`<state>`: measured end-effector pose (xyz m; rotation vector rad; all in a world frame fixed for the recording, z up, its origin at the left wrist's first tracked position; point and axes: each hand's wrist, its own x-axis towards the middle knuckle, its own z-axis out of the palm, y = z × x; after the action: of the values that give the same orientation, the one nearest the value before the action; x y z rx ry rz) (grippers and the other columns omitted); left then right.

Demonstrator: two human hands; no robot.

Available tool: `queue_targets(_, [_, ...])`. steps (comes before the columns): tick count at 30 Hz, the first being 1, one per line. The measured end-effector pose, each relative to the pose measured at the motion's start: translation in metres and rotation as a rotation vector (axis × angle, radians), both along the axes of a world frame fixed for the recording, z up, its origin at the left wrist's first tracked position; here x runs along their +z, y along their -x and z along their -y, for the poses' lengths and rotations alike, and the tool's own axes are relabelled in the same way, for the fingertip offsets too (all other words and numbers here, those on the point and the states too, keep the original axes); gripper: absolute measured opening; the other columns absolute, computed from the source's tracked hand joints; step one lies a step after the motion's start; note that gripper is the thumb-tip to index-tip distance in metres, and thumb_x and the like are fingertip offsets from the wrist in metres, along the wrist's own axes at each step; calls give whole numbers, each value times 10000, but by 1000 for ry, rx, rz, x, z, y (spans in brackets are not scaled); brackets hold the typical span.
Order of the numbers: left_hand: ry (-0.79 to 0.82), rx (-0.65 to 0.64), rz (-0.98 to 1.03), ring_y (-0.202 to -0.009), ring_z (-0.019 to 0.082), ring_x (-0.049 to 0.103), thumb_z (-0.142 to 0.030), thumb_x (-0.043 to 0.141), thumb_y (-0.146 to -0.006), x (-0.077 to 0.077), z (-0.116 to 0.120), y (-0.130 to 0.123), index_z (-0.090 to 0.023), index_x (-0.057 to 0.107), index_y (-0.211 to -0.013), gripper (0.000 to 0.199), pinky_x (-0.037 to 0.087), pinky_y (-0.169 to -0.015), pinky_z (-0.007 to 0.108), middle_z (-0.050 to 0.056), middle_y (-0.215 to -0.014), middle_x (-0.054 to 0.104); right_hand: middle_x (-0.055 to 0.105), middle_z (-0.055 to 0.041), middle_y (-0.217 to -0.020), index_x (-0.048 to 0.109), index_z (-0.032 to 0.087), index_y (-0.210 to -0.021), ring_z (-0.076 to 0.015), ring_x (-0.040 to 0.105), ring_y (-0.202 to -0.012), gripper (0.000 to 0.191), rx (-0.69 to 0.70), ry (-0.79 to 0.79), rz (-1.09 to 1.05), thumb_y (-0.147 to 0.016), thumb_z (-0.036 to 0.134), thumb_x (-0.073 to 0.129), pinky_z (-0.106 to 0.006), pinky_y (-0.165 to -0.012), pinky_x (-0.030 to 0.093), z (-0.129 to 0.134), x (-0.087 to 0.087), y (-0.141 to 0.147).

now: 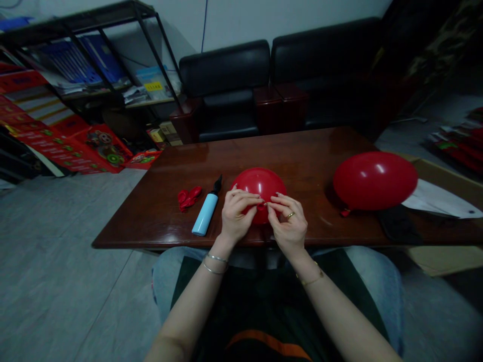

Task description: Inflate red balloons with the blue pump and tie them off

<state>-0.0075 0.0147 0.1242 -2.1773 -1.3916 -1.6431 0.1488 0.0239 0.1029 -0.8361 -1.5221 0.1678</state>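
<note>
An inflated red balloon (260,180) rests on the brown wooden table (298,146) close in front of me. At its neck, my left hand (238,211) pinches from the left side, with thumb and fingers together. Opposite it, my right hand (290,221), wearing a ring, pinches the neck from the right. The fingertips of both hands almost meet, and they partly hide the neck. Left of my hands lies a light blue hand pump (206,213) with a black nozzle. Beyond it are several uninflated red balloons (187,198) in a small pile.
A second inflated red balloon (375,181), its neck tied, sits on the table's right side. Near it are a dark flat object (399,223), a white sheet (441,201) and a cardboard box (449,176). Black sofas (226,70) and a shelf rack (109,60) stand behind.
</note>
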Motion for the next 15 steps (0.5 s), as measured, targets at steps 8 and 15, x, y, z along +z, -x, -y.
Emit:
queue_targets(8, [103, 131, 118, -1328, 258, 530, -204, 729, -872, -3, 2, -7, -261, 779, -965, 120, 428, -1121, 562, 58, -1279, 698, 313, -146, -1639, 355, 257, -1531, -353, 195, -1552, 679, 2, 156, 368, -908, 393, 587, -691, -1162, 300, -4, -3, -17])
queue_targets(15, [50, 56, 56, -1496, 297, 357, -95, 699, -863, -1, -1, -16, -248, 781, -970, 204, 374, -1174, 626, 67, -1476, 569, -71, -183, -1696, 160, 249, -1604, -485, -69, -1539, 1061, -258, 204, 730, -775, 537, 757, -815, -1122, 85, -18, 4, -29])
